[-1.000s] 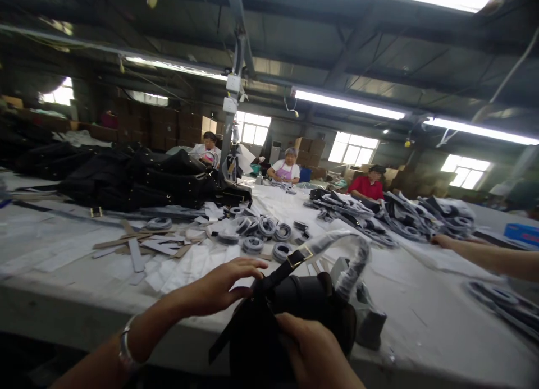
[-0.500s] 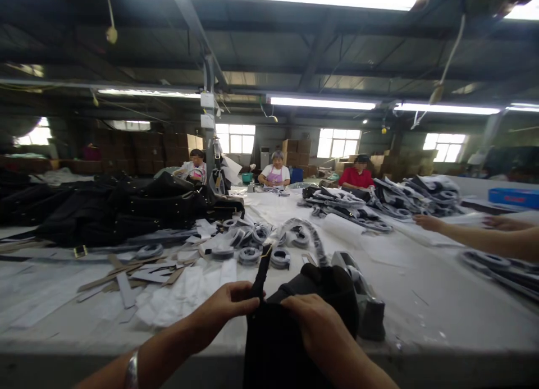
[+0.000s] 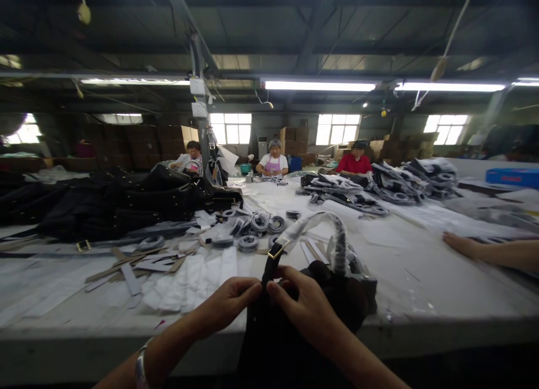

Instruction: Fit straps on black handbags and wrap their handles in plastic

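Note:
A black bag (image 3: 269, 344) hangs over the table's near edge in front of me. Its handle (image 3: 339, 246) arches up, wrapped in clear plastic. On its left side a short black strap (image 3: 270, 265) stands up and ends in a gold buckle (image 3: 278, 248). My left hand (image 3: 236, 299) pinches the strap's base between thumb and fingers. From the other side my right hand (image 3: 298, 299) is closed on the same strap, just below the buckle, its thumb close to my left fingertips. The bag's lower part is dark and hard to make out.
Coiled grey straps (image 3: 248, 243) and cardboard strips (image 3: 126, 268) lie beyond my hands on the white table (image 3: 421, 277). Black bags (image 3: 126, 204) are heaped at left, wrapped pieces (image 3: 349, 195) at back right. A co-worker's arm (image 3: 492, 251) reaches in from the right; other people sit opposite.
My right hand has moved from the bag's top edge up and left onto the strap. The buckle now faces me. The co-worker's hand at right has shifted lower.

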Demonstrator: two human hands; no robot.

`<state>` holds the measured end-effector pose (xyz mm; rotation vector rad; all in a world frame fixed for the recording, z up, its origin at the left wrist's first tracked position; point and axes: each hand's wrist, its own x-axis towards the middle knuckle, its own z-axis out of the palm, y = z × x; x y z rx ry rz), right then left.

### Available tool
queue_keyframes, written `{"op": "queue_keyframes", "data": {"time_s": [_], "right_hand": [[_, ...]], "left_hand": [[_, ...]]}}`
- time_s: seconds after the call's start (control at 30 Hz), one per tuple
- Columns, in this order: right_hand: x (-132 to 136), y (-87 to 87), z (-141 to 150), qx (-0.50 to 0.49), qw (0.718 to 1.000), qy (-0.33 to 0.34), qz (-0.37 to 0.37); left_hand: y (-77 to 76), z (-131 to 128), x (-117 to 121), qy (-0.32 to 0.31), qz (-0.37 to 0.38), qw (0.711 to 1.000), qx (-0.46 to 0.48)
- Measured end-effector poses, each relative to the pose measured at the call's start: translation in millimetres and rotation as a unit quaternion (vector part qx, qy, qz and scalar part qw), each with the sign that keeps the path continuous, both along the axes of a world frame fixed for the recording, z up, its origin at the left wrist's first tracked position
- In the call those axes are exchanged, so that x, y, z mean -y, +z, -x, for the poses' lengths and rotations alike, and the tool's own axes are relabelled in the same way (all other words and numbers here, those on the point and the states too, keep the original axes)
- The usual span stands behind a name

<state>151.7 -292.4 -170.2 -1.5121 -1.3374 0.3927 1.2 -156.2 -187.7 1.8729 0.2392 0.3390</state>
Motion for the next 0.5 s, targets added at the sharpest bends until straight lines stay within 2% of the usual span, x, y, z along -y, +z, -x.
{"op": "queue_keyframes", "data": {"time_s": [0.13, 0.27, 0.5], "right_hand": [[-14.1, 0.8, 8.6, -0.078, 0.997, -0.001, -0.008], [-19.3, -5.5, 8.9, -0.172, 0.985, -0.017, -0.015], [-21.4, -19.9, 5.1, -0.228, 0.974, -0.015, -0.012]], "left_hand": [[9.0, 15.5, -3.8, -0.075, -0.099, 0.992, -0.033], [2.7, 20.5, -9.4, -0.043, -0.147, 0.988, -0.035], [-17.5, 15.6, -6.1, -0.014, -0.245, 0.969, -0.020]]}}
